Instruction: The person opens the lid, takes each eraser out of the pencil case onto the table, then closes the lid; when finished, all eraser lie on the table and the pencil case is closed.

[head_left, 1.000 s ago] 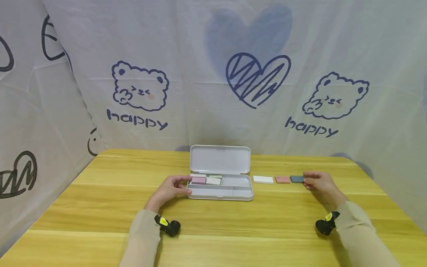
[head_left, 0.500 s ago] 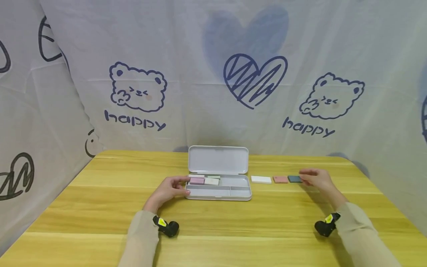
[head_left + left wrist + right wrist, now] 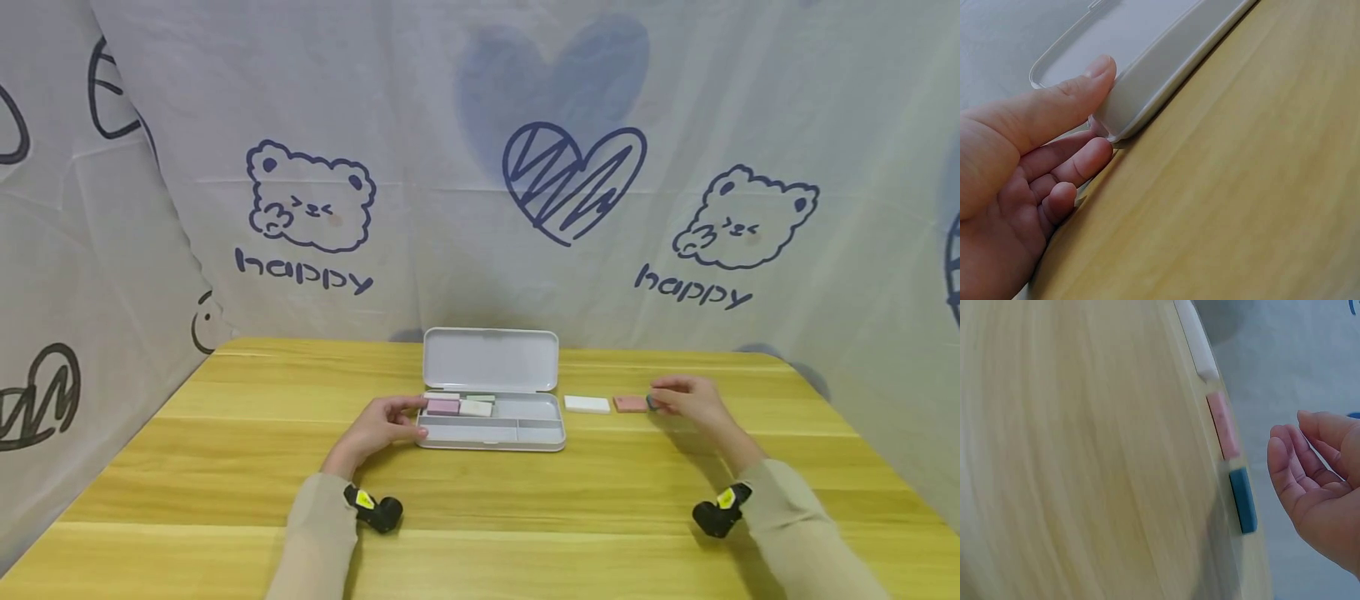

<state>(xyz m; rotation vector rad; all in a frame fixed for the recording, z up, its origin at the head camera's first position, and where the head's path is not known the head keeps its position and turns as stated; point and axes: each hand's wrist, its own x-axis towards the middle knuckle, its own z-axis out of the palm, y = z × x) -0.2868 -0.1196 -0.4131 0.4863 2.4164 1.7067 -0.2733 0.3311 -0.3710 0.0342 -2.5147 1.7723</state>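
an open white case (image 3: 528,406) sits on the wooden tabletop (image 3: 510,517), its left end gripped between the thumb and fingers of the left hand (image 3: 381,423), with small pale and mauve blocks (image 3: 442,407) inside. to the right, the right hand (image 3: 693,402) hovers, loosely curved and holding nothing, near a dark blue block (image 3: 1243,501), which lies in a row with a pink block (image 3: 630,404) and a white block (image 3: 587,404) before a printed cloth (image 3: 427,225).

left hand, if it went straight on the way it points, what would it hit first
Most likely the white case: the left hand has its grip right at that case's left end.
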